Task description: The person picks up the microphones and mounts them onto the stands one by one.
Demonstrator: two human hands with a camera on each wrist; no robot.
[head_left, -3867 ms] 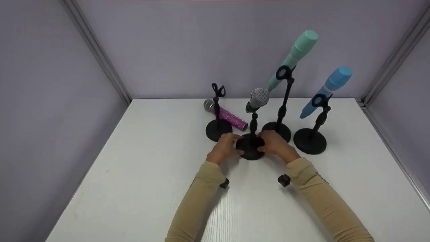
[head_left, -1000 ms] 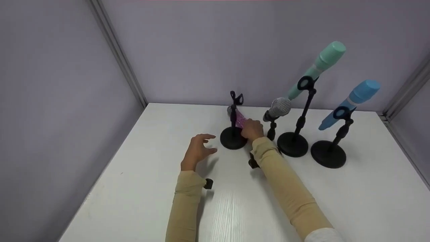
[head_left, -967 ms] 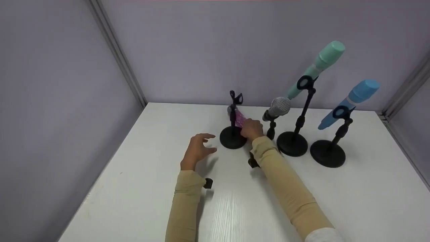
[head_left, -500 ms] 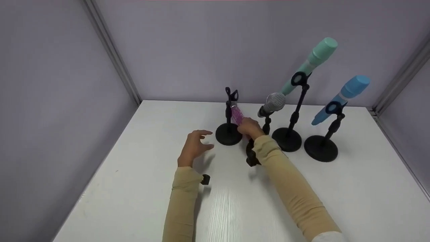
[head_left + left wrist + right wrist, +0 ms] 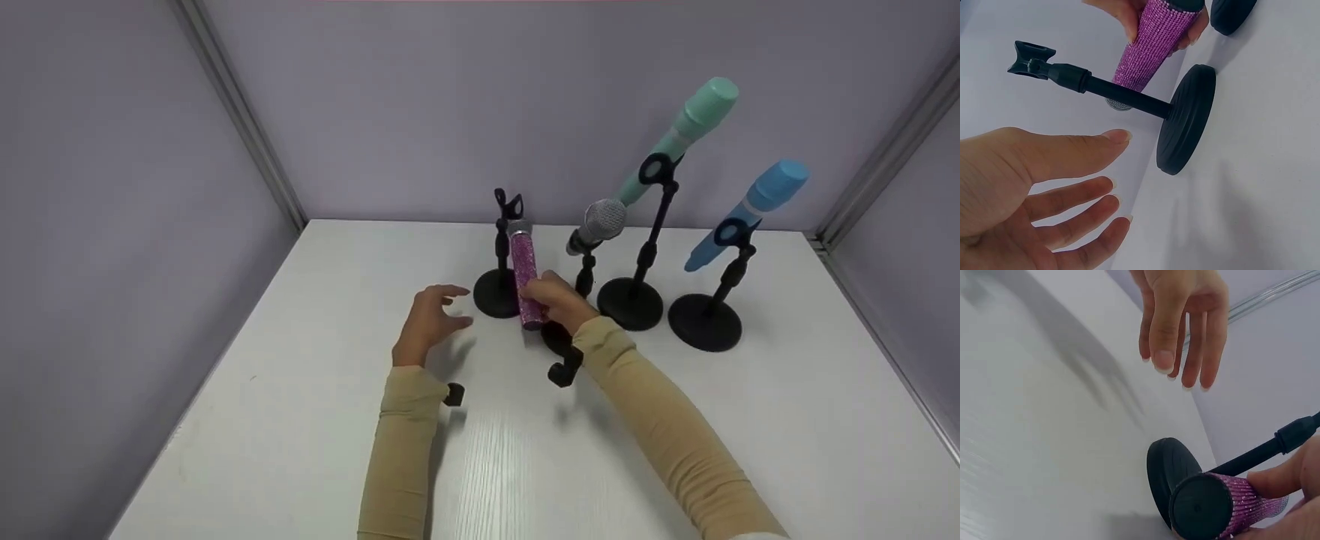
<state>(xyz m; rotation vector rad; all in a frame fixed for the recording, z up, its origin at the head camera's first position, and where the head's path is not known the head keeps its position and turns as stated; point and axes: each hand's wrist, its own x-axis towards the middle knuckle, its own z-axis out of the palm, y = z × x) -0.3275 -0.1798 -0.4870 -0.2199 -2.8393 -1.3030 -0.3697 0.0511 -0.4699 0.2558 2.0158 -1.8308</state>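
Observation:
My right hand (image 5: 559, 298) pinches the pink glittery microphone (image 5: 523, 262) by its lower handle, between thumb and fingers. Its silver head points to the back wall, and in the right wrist view the black end cap (image 5: 1201, 506) faces the camera. Just left of the microphone stands a short black microphone stand (image 5: 496, 292) with a bare clip (image 5: 1030, 59) on top. My left hand (image 5: 427, 324) hovers left of that stand, fingers spread and thumb apart, touching nothing. In the left wrist view the left hand (image 5: 1044, 197) is apart from the stand's base (image 5: 1188, 119).
Right of the right hand, a stand holds a silver-headed microphone (image 5: 602, 220); its base is partly hidden by the hand. Farther right, one stand bears a mint-green microphone (image 5: 694, 120) and another a blue microphone (image 5: 765, 196). Walls enclose the white table (image 5: 300, 450).
The right hand has left the silver-headed microphone's stand, gripped the pink microphone and drawn it out from behind the bare stand toward the front. The left hand moved left, off the base.

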